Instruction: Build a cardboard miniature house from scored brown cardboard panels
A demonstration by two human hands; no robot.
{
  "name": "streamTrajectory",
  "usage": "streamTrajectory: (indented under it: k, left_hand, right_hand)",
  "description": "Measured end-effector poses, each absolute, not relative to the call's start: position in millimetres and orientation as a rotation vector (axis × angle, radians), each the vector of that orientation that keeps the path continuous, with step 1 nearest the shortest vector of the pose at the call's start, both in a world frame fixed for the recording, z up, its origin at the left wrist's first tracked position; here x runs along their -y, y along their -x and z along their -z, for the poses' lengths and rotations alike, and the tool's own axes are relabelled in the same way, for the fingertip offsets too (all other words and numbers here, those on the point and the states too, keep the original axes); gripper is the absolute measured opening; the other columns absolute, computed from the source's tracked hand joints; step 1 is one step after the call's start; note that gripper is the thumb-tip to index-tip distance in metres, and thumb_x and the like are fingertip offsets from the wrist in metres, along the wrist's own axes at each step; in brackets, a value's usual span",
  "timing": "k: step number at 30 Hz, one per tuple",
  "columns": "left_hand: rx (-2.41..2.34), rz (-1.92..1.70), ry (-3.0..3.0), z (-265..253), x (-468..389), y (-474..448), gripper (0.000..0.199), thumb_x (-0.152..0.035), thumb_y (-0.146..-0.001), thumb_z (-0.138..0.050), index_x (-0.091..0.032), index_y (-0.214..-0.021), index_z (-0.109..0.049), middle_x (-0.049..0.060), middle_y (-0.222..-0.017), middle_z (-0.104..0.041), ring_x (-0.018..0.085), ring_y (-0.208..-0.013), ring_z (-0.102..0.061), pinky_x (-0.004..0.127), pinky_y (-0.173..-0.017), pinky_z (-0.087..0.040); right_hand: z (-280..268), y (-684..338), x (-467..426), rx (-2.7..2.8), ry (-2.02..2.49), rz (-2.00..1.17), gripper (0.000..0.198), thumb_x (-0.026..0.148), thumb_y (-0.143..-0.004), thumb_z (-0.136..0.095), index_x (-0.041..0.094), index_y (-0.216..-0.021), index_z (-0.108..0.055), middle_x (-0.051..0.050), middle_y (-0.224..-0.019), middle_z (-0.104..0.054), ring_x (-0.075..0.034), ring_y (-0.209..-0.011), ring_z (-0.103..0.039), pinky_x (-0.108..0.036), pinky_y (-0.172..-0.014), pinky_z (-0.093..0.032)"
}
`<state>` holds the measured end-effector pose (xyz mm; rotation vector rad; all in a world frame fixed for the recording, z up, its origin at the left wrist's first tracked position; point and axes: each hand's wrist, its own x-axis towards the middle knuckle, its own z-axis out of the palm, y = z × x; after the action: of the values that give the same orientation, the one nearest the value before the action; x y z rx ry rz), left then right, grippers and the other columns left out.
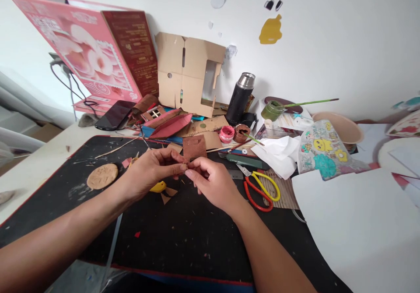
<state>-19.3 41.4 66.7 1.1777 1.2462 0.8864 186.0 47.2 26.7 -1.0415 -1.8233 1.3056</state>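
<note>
Brown card piece (194, 145) sits near the centre of the frame, just beyond the meeting fingertips of the person's two hands; from where I stand I cannot tell whether they touch it. Left hand (144, 174) and right hand (215, 182) come together over the black mat (157, 245), thumbs and forefingers drawn to a close pinch — anything between them is too small and hidden to make out, so I can't say what, if anything, is held. Below the left hand lies a yellow object (159, 187), partly covered by the fingers, and left of it rests a round tan disc (102, 176). Right of centre are scissors (246, 186) with red and yellow handles, near a green cutter (244, 160). Above, pink paint pot (226, 134) and brown paint pot (242, 133) stand open side by side, with a black flask (240, 99) upright behind them. Cardboard with cut-out openings (197, 65) leans on the wall at upper centre — a large pink box (95, 52) fills the upper left, a dark phone (115, 114) below it. White paper (357, 223) spreads across the lower right.
</note>
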Motion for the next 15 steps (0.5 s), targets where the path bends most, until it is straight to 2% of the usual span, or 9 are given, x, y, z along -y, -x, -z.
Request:
streamTrajectory:
  k: [6, 15]
  left_hand:
    - [-1.272, -0.849, -1.223, -65.4, -43.1, 19.9, 0.036, -0.048, -0.066, -0.093, -0.019, -0.079, -0.076, 0.002, -0.078, -0.072, 0.013, -0.063, -0.062, 0.024, -0.059, -0.053]
    - [-1.326, -0.682, -1.499, -59.2, -37.9, 27.4, 0.036, -0.057, -0.086, -0.077, -0.022, -0.091, -0.077, 0.002, -0.086, -0.072, 0.016, -0.074, -0.063, 0.026, -0.065, -0.051]
  right_hand:
    - [-27.3, -185.5, -47.0, 1.756, 1.041, -1.341, 0.016, 0.037, -0.1, -0.064, 0.022, -0.094, -0.069, 0.005, -0.067, -0.063, -0.012, -0.054, -0.06, -0.025, -0.057, -0.045]
    - [-29.0, -185.9, -46.4, 1.657, 1.019, -1.386, 0.018, 0.038, -0.101, -0.063, 0.022, -0.097, -0.069, 0.004, -0.069, -0.063, -0.011, -0.052, -0.06, -0.023, -0.053, -0.046]
